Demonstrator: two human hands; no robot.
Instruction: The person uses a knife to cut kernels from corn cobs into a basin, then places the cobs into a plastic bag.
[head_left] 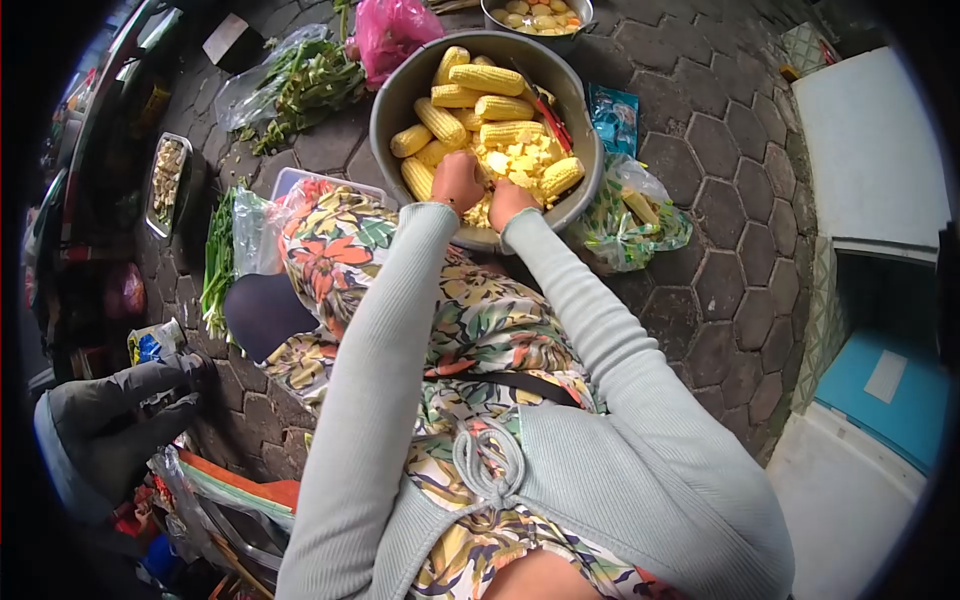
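Here, both hands work over cut corn in the grey basin [392, 100].
The left hand [457, 182] is curled shut, contents unclear; the right hand [508, 199] pinches pale corn pieces [520, 158]: light, firm, slightly slick; whole cobs [487, 78] beyond suit a mid-length grasp.

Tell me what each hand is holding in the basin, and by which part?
It cannot be told. Both the left hand and right hand rest among cut corn pieces; fingers are hidden.

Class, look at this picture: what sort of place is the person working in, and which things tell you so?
Probably an outdoor market or street-side food stall: hexagonal paving stones underfoot, a big basin of corn cobs, and bagged greens laid on the ground.
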